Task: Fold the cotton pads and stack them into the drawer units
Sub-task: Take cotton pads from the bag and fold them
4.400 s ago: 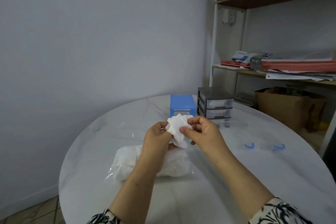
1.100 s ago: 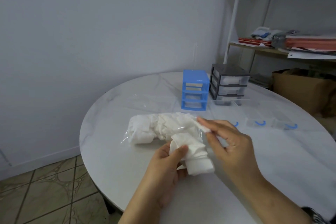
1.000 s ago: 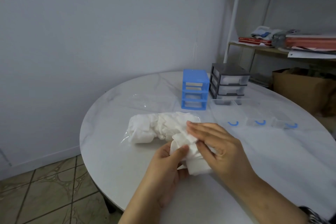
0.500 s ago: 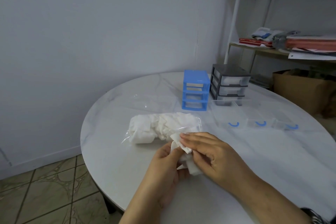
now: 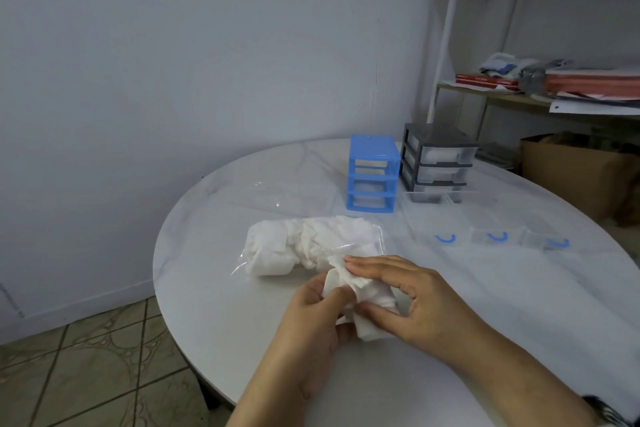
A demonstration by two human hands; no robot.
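Both hands now work one cotton pad (image 5: 360, 291) just above the near part of the table (image 5: 214, 288). My left hand (image 5: 311, 326) pinches its left edge between thumb and fingers; my right hand (image 5: 415, 298) has come down over it since a second ago, fingers laid flat along the top, thumb tucked against the lower edge. The pad looks more compact than a second ago, so I judge the fold is closing, not yet flat. The bag of pads (image 5: 311, 246) lies just beyond, touching nothing I hold. The blue drawer unit (image 5: 372, 177) stands with empty slots; three clear drawers (image 5: 495, 236) lie apart on the table, beside the grey drawer unit (image 5: 436, 163). Stacking still pending.
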